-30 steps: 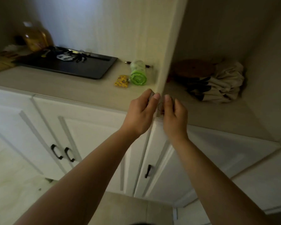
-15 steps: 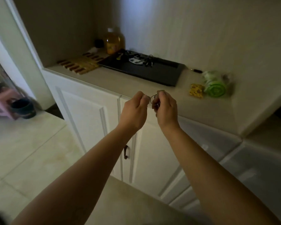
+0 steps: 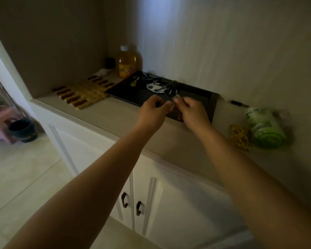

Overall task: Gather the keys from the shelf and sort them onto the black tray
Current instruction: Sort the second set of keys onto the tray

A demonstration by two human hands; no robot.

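Observation:
A black tray (image 3: 196, 92) lies on the beige counter against the wall. Several key bunches (image 3: 160, 84) lie in its far part, beside a yellow-tagged key (image 3: 134, 82). My left hand (image 3: 153, 112) and my right hand (image 3: 191, 110) hover together over the tray's near edge. Both pinch a small key ring with keys (image 3: 174, 99) between their fingertips. Most of that ring is hidden by my fingers.
A juice bottle (image 3: 127, 62) stands behind the tray's left end. A wooden slat mat (image 3: 83, 91) lies left of the tray. A green roll (image 3: 264, 126), a yellow packet (image 3: 240, 136) and a pen (image 3: 237, 103) lie to the right. Cabinet doors (image 3: 131, 203) are below.
My view swung left from the shelf recess to the counter. Both hands carried the key ring forward, from in front of the cabinet to above the tray's near edge.

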